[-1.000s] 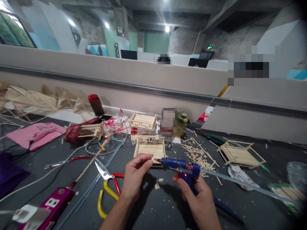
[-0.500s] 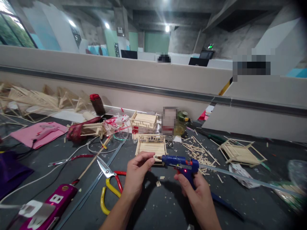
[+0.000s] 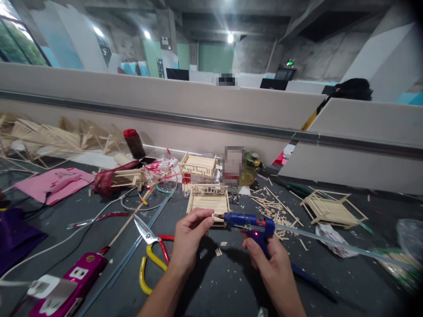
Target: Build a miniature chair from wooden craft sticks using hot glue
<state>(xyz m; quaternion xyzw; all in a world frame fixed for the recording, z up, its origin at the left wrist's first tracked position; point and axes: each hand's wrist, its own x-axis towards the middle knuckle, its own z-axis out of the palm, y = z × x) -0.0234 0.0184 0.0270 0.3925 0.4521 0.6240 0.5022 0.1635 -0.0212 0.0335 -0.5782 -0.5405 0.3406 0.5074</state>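
Observation:
My right hand (image 3: 269,259) is wrapped round the handle of a blue hot glue gun (image 3: 247,223), whose red light is lit. A long clear glue stick (image 3: 317,237) runs out of its back end. The nozzle points left, at the fingertips of my left hand (image 3: 193,235). Thumb and forefinger of that hand pinch a tiny pale wooden stick piece (image 3: 213,215), mostly hidden. Just behind lies a small wooden stick platform with a railing (image 3: 208,204). Several short cut sticks (image 3: 218,252) rest on the dark table below my hands.
Yellow-and-red scissors (image 3: 152,246) lie left of my left arm, near a purple power strip (image 3: 77,281). Loose sticks (image 3: 274,204) are scattered behind the glue gun. A wooden frame (image 3: 332,209) stands at right, another stick model (image 3: 198,164) at the back. A low partition (image 3: 165,105) bounds the table.
Hardly anything differs: the glue gun has shifted very slightly to the right, its nozzle still at my left fingertips. Both hands keep their grip.

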